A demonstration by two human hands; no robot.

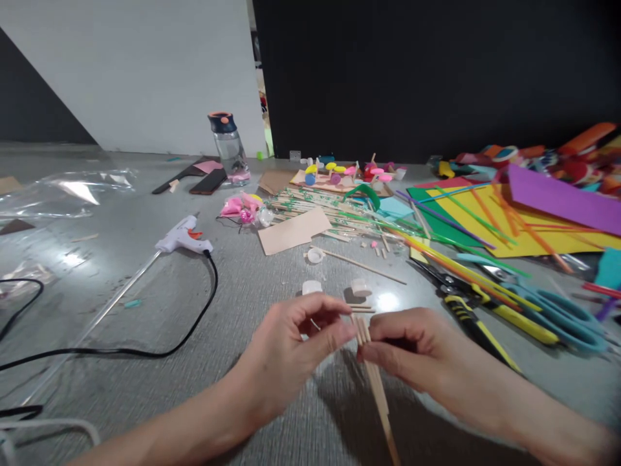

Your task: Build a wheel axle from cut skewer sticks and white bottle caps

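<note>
Two bare hands meet low in the centre of the frame over a grey desk [145, 285]. The left hand [291, 343] and the right hand [412, 353] both pinch a small bundle of thin wooden sticks [371, 362], fingers closed narrowly around its upper end; the bundle slants down toward the bottom edge of the frame, right of centre. Just above the hands lie two small white caps [359, 287] and a few short stick pieces. To the left of centre rests a white hot glue gun [182, 238] with an orange trigger, its black cord [204, 310] curving across the desk to the left edge. At centre right lie yellow-handled pliers [478, 320] and blue-handled scissors [557, 314]. Above the hands sit a tan cardboard piece [294, 231] and a heap of long wooden sticks [330, 210]. The right of the frame holds yellow, green and purple foam sheets [533, 213] with coloured straws across them. In the upper middle stands a clear water bottle [229, 147] with a dark lid. Clear plastic wrap [68, 191] lies at the upper left.
</note>
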